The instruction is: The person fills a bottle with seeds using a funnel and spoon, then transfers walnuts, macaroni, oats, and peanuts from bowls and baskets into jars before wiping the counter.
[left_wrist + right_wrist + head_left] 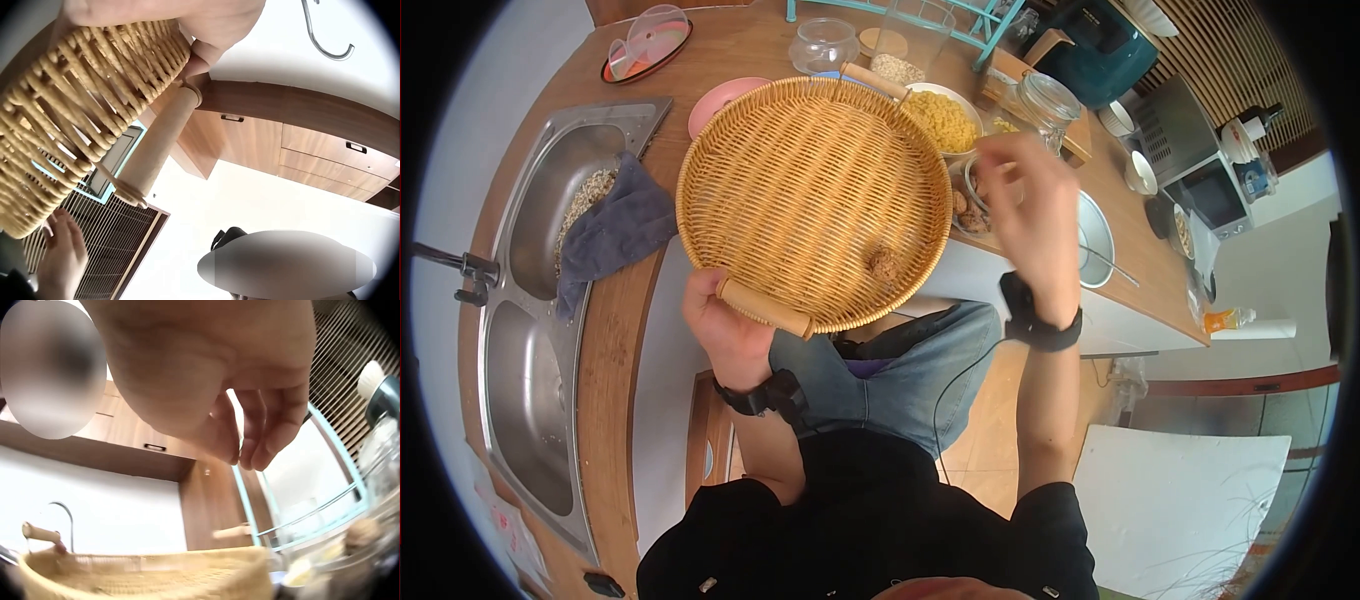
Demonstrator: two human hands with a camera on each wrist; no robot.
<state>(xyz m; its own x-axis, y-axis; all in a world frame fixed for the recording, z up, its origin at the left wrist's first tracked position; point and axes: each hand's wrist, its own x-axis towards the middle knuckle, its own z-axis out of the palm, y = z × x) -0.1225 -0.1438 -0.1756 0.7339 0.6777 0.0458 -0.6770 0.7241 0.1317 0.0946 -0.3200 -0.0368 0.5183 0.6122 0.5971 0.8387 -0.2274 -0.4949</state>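
Observation:
My left hand (735, 335) grips the round wicker basket (800, 180) at its near rim, beside a wooden handle (765, 306). One brown, dried-mushroom-like piece (883, 264) lies inside, toward the near right. To the right of the basket, my right hand (1040, 195) hovers over a glass jar (956, 222) of similar brown pieces, hiding part of its mouth. In the right wrist view, this hand (250, 394) has loosely bent fingers, with nothing visible between thumb and fingertips. A brown piece (362, 532) shows at the top of the jar in that view.
Behind the jar is a bowl of yellow pasta (943, 118), near a lidded glass jar (1048, 100). A metal bowl (1097, 240) sits at the right counter edge. At left, a grey cloth (615, 225) hangs over the sink (530, 390). A pink plate (715, 100) is partly under the basket.

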